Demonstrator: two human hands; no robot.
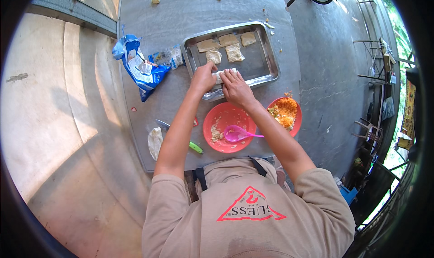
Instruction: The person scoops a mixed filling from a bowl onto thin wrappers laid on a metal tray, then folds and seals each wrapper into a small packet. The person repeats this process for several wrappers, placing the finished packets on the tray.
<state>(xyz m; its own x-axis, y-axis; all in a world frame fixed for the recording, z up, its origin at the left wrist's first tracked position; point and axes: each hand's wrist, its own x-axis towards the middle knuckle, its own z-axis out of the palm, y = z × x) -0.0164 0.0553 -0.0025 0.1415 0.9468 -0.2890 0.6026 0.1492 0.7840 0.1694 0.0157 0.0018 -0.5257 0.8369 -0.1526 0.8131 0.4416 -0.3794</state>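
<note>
Along the near side of a rectangular stainless steel tray point(252, 59), my left hand point(204, 77) and my right hand point(236, 88) are together on a pale dough piece point(220, 76). The left fingers take its left end, while the right fingers lie over its right part and hide much of it. Farther back in the tray lie several flat, squarish folded dough pieces point(234, 52). Just below my right hand sits a red plate point(209, 119) with pale food remnants and a pink plastic spoon point(235, 133).
Right of the plate is a red bowl point(298, 122) with shredded orange filling point(284, 110). A knife with a green handle point(196, 148) lies partly under my left forearm, near a pale dough sheet point(155, 143). A blue plastic bag point(144, 71) stands left of the tray. Food scraps point(155, 0) dot the table.
</note>
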